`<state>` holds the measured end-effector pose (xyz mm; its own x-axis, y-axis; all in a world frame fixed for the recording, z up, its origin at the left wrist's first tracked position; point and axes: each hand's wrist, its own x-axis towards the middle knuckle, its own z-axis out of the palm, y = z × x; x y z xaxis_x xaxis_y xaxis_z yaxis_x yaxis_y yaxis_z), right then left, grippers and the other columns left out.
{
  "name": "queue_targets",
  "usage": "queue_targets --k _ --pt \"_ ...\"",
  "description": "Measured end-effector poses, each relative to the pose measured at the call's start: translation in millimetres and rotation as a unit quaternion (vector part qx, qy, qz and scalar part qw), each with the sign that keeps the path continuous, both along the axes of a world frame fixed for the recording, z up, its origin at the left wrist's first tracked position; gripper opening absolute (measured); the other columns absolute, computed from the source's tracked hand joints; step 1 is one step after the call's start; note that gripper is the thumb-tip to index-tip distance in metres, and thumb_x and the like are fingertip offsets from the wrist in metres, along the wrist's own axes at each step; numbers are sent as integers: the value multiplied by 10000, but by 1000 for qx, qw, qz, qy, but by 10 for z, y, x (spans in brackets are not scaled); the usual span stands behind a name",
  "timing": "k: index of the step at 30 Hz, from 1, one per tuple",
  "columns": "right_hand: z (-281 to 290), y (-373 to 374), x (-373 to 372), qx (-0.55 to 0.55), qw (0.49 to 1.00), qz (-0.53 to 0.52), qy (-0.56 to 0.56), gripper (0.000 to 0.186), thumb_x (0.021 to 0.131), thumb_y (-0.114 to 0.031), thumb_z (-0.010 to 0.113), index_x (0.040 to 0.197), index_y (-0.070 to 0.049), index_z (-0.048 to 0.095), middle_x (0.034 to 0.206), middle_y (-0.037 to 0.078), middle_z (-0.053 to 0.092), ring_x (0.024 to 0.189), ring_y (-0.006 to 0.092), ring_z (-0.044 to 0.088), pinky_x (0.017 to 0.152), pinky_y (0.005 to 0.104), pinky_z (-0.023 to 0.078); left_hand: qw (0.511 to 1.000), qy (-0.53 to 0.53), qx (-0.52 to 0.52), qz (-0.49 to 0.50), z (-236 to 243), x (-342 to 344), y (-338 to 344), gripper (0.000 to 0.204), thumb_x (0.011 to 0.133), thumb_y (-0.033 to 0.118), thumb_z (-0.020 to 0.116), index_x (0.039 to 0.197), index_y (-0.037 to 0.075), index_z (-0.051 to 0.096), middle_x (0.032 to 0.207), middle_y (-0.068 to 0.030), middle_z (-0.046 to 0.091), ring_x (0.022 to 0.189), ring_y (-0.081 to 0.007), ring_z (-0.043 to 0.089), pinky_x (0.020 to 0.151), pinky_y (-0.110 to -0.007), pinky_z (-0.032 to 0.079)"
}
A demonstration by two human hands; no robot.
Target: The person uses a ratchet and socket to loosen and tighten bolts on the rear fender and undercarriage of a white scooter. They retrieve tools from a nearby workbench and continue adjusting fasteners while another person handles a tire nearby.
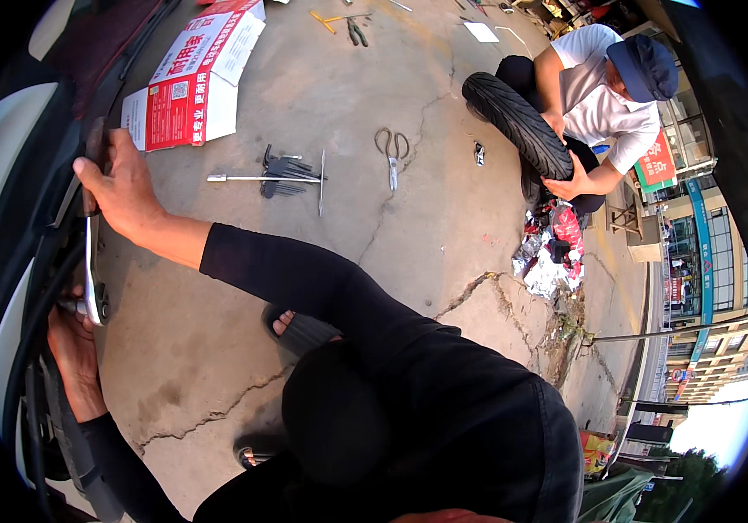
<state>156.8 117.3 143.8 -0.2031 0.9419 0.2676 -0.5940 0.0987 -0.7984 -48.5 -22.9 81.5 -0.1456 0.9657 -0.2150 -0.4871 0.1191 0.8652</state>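
Observation:
At the left, a chrome ratchet wrench (pixel 92 261) runs upright along the side of a vehicle (pixel 21 174) with white and dark panels. My right hand (pixel 126 187) is closed round the brown handle at its upper end. My left hand (pixel 76 353) sits at the ratchet's round head, its fingers curled behind the head and the socket. Those fingertips are partly hidden, as is whatever the socket meets. Dark cables (pixel 38 322) run past the left hand.
On the concrete lie a T-handle wrench (pixel 252 178), hex keys (pixel 287 167), scissors (pixel 393 161), pliers (pixel 356 33) and a red-and-white flattened carton (pixel 191 87). At upper right a squatting person (pixel 596 122) holds a black tyre (pixel 517 122) beside crumpled wrappers (pixel 552 253).

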Motion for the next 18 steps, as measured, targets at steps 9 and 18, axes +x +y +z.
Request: queue_targets --k 9,18 --pt "5 -1593 -134 679 698 -32 -225 218 795 -269 655 840 -66 591 765 60 585 751 200 613 483 349 483 991 71 -114 -22 211 400 -164 462 1015 413 468 1228 10 547 1075 -100 678 958 -201 661 874 -311 513" --pt "-1744 -1407 37 291 851 159 -406 208 886 -212 559 961 -20 585 947 107 622 819 237 610 605 338 512 997 2 -76 -30 97 224 -47 395 1019 437 444 1104 72 568 1096 -167 689 952 -198 680 834 -303 537"
